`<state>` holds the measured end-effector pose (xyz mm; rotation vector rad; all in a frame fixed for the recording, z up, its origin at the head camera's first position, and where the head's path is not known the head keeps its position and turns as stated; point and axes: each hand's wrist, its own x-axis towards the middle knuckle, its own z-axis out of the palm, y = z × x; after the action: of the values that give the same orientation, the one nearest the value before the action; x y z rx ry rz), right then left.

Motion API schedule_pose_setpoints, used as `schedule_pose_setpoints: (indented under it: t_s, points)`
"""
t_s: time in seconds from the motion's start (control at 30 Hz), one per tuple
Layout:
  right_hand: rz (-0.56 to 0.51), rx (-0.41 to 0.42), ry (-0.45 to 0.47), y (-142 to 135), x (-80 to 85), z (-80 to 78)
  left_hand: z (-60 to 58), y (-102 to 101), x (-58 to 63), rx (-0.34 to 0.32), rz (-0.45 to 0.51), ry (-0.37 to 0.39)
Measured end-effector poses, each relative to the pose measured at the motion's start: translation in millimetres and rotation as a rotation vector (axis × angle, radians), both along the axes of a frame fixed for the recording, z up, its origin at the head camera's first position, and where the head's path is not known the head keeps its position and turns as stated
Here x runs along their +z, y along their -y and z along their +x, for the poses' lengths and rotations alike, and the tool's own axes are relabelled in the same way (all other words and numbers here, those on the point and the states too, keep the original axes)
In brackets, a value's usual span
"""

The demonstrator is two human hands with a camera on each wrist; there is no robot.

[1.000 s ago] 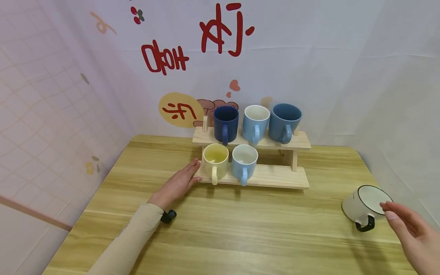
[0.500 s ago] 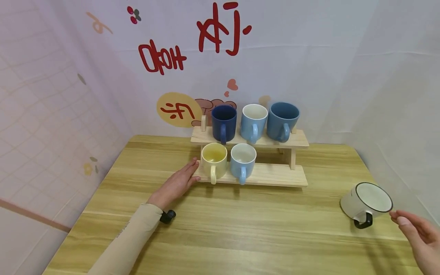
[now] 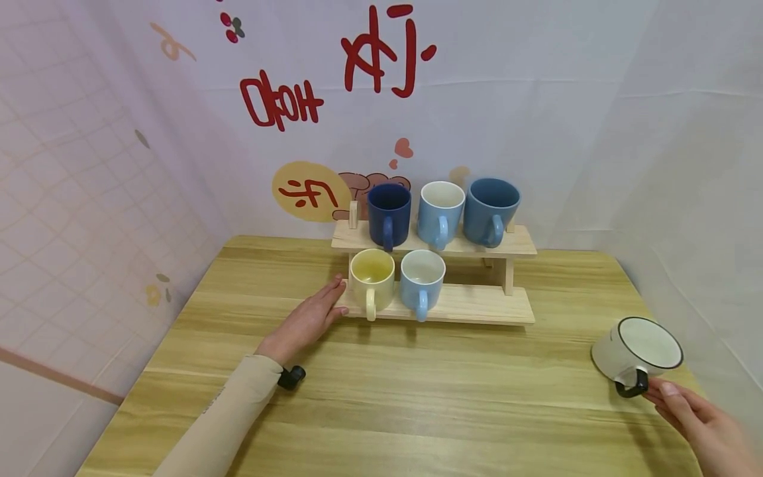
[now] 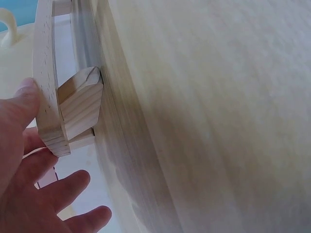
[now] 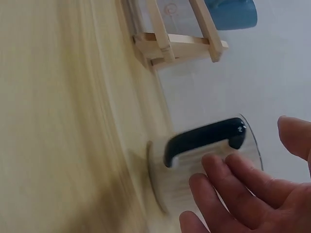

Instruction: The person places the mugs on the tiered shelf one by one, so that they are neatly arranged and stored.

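Note:
My left hand [image 3: 306, 324] holds the left end of the wooden rack [image 3: 489, 303]. In the left wrist view its thumb lies against the lower board [image 4: 46, 63], the nearest fingers at the board's end, the other two spread free. At the far right of the table stands a white enamel mug [image 3: 614, 354] with a dark rim and black handle [image 5: 206, 136]. My right hand [image 3: 694, 411] is at this handle, fingertips right beside it and overlapping the mug's wall in the right wrist view. Its thumb [image 5: 294, 138] stands well apart from the fingers.
The rack's upper board carries a navy mug [image 3: 389, 215], a light blue mug [image 3: 440, 218] and a grey-blue mug [image 3: 491, 215]. Below are a yellow mug [image 3: 372, 281] and another light blue mug [image 3: 422, 285]. White printed cloth [image 3: 566, 132] hangs behind the wooden table [image 3: 447, 397].
My right hand first drew back from the white mug's rim, then moved down and left to its black handle. The left hand stays at the rack. The mugs have not moved.

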<state>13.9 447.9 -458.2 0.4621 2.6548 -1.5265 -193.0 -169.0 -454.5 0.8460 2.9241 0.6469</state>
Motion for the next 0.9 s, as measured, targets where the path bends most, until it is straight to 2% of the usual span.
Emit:
schedule_pose_setpoints:
  t_s: [0.07,0.13,0.23,0.33,0.4,0.5,0.57,0.63,0.73,0.83,0.9]
  points:
    - [-0.015,-0.011,0.101,0.5,-0.1,-2.9,0.6,0.1,0.2,0.001,-0.002,0.002]
    - [-0.050,-0.026,0.124,0.3,-1.5,-3.1,1.0,0.5,-0.2,0.001,-0.007,0.003]
    - [-0.167,-0.007,0.044,2.8,-3.0,-3.1,1.5,1.5,-1.3,0.004,-0.008,0.007]
    - [-0.316,0.049,-0.107,6.4,-7.5,-3.1,2.8,2.2,-2.0,0.006,-0.008,0.002]
    - [-0.261,0.071,-0.115,9.3,-7.5,-4.6,3.3,2.2,-2.4,0.009,-0.009,0.000]
    - [-0.087,0.081,-0.079,12.9,-7.0,-5.2,3.7,2.3,-2.2,0.008,-0.010,-0.015]
    - [-0.017,0.089,-0.070,14.9,-6.7,-5.8,3.5,2.0,-1.8,0.010,-0.009,-0.013]
    - [-0.088,0.095,-0.100,16.4,-8.0,-6.3,3.2,2.1,-1.3,0.012,-0.010,-0.010]
    - [-0.331,0.093,-0.169,18.2,-11.2,-9.1,2.5,1.9,-0.8,0.012,-0.016,-0.011]
    - [-0.523,0.040,-0.199,20.2,-14.9,-10.7,1.9,2.1,-0.6,0.013,-0.017,-0.015]
    - [-0.599,0.002,-0.208,21.4,-15.9,-10.8,1.6,2.1,-0.3,0.013,-0.014,-0.013]
